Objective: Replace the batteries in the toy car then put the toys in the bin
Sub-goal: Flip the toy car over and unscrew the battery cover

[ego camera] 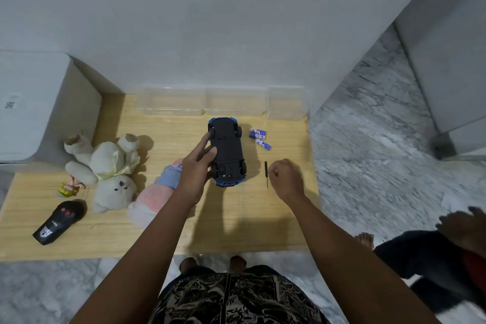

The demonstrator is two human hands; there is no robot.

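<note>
Left hand (196,166) on upturned toy car (227,151)

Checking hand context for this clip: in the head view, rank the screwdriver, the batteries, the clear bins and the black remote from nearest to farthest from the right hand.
From the right hand:
1. Screwdriver, just to its left on the table.
2. Batteries, beyond it, right of the toy car.
3. Clear bins, along the far wall.
4. Black remote, at the table's near left.
</note>
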